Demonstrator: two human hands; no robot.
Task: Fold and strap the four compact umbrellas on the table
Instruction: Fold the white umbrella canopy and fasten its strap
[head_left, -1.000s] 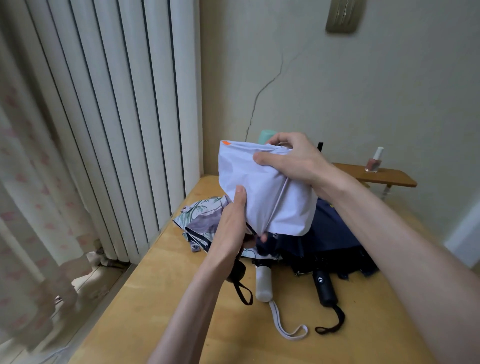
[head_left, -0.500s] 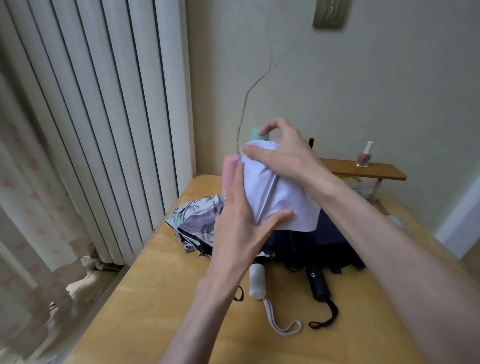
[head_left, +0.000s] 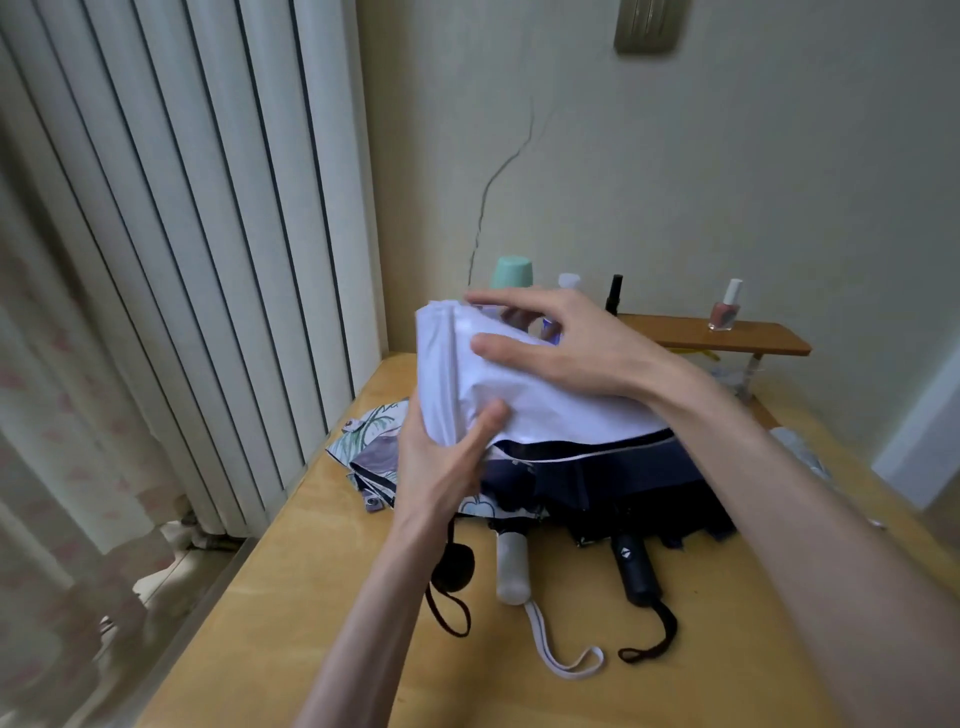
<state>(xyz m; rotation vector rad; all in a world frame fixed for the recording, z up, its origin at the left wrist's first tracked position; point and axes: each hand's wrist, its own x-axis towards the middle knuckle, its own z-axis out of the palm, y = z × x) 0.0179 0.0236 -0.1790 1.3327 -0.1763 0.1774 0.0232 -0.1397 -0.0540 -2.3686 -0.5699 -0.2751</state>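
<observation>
White umbrella: we hold the white umbrella (head_left: 524, 395) up in both hands, its canopy bunched into loose folds, above the pile of other umbrellas at the back of the table (head_left: 519, 691).
Left hand: our left hand (head_left: 441, 467) grips the lower left edge of the bunched canopy, the thumb laid across the near face and the fingers wrapped behind it.
Right hand: our right hand (head_left: 576, 343) takes the top of the canopy, fingers spread wide, with the thumb on the near face, the forefinger along the top edge and the other fingers curled behind the cloth.
Floral umbrella: the floral umbrella (head_left: 374, 441) lies unfolded on the table to the left, partly behind our left hand.
Navy umbrella: the navy umbrella (head_left: 623, 473) lies loose just under the white canopy.
Handles: a white handle (head_left: 511, 566) and a black handle (head_left: 636, 571) point toward us, side by side, each with a wrist loop on the tabletop.
Behind: a wooden shelf (head_left: 727, 338) against the wall carries a nail polish bottle (head_left: 724, 309); a mint-green cap (head_left: 511, 273) shows above our right hand.
Left side: white vertical blinds (head_left: 182, 234) hang beside the table.
</observation>
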